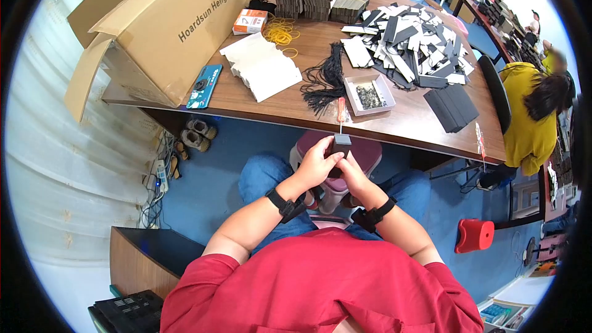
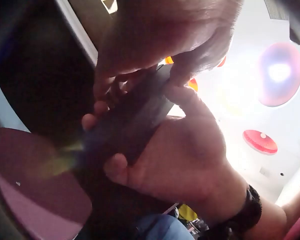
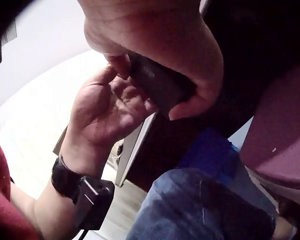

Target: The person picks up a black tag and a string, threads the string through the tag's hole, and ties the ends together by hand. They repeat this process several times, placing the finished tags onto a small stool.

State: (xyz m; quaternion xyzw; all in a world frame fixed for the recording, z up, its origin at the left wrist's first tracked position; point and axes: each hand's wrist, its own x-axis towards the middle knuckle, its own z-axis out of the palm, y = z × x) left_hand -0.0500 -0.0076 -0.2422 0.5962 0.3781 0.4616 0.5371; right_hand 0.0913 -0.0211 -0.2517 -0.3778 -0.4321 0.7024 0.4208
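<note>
A dark, oblong block with a grey top face [image 1: 341, 140], like a squared stack of black tags, is held in both hands above the lap, near the table's front edge. My left hand [image 1: 316, 163] grips it from the left, its thumb against the near side. From the right, my right hand [image 1: 356, 176] curls round the same block, thumb beside the left thumb. In the left wrist view the block [image 2: 135, 117] slants between the fingers of both hands. The right wrist view shows my right hand [image 3: 160, 40] wrapped over it, hiding part of it.
Across the wooden table [image 1: 283, 108] are loose black and white tags [image 1: 407, 43], a neat black stack [image 1: 450, 110], black cords [image 1: 327, 77], a small box of metal pieces [image 1: 370, 95] and a large carton [image 1: 179, 24]. A pink stool [image 1: 367, 154] stands below the hands.
</note>
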